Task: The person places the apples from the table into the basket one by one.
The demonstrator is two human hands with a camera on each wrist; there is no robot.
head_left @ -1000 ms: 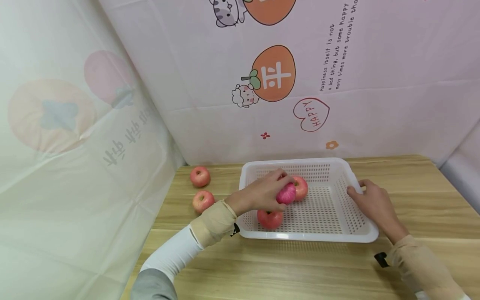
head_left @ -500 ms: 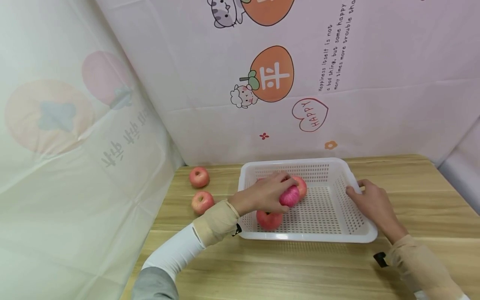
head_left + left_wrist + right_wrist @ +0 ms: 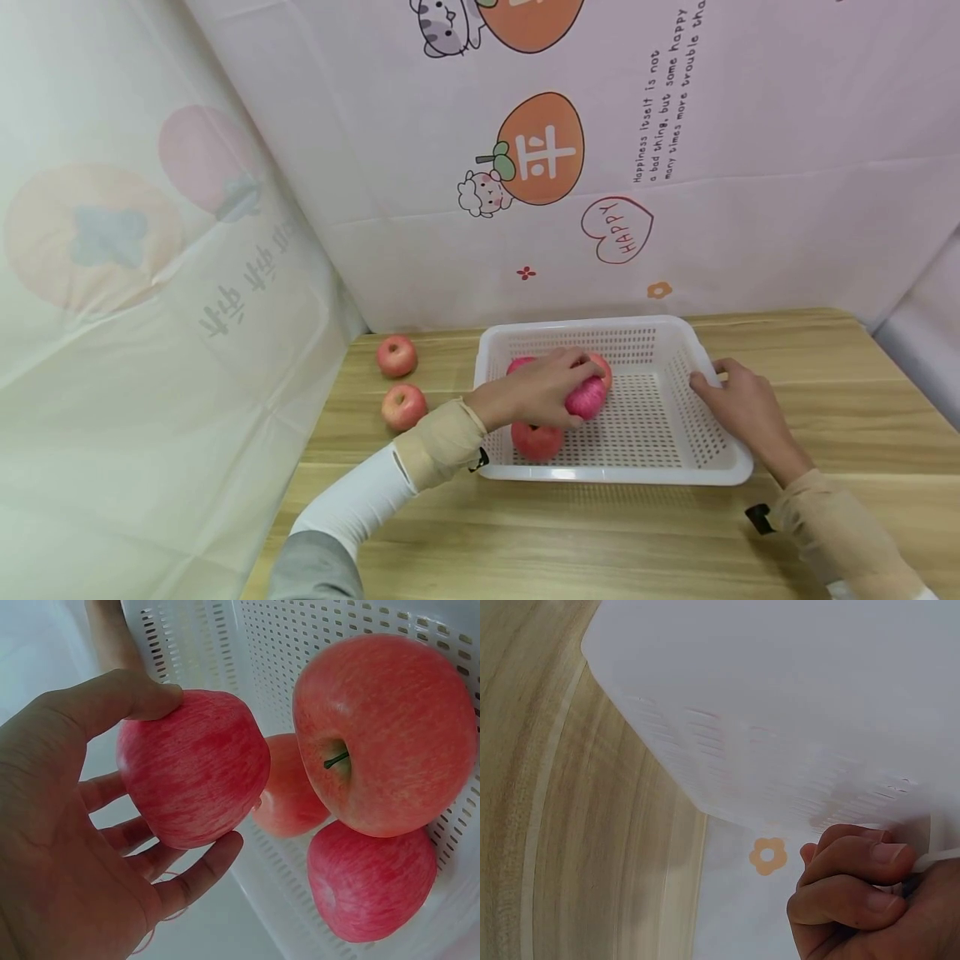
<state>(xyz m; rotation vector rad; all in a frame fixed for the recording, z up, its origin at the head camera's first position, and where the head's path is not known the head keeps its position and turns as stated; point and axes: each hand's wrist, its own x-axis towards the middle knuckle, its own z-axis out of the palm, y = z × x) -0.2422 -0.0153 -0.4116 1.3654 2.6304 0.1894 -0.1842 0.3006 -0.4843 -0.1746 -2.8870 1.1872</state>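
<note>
A deep pink apple (image 3: pixel 587 400) is gripped between the thumb and fingers of my left hand (image 3: pixel 543 387), over the left part of a white perforated plastic basket (image 3: pixel 600 476). In the left wrist view the held apple (image 3: pixel 195 769) sits apart from the large red apple (image 3: pixel 390 735). Below that lie another pink apple (image 3: pixel 371 881) and a partly hidden orange-red apple (image 3: pixel 289 787), all in the basket. My right hand (image 3: pixel 746 410) holds the basket's right rim; its curled fingers (image 3: pixel 847 859) show at the rim in the right wrist view.
Left of the basket, two pinkish apples, one behind (image 3: pixel 396 357) and one nearer (image 3: pixel 405 407), rest on the wooden table (image 3: pixel 585 542). A printed white cloth (image 3: pixel 420 250) hangs behind the table, and another sheet (image 3: pixel 150 375) hangs along the left side.
My left hand has moved slightly right with the pink apple in its grip, uncovering part of a pink apple behind it. The right hand keeps its hold on the rim.
</note>
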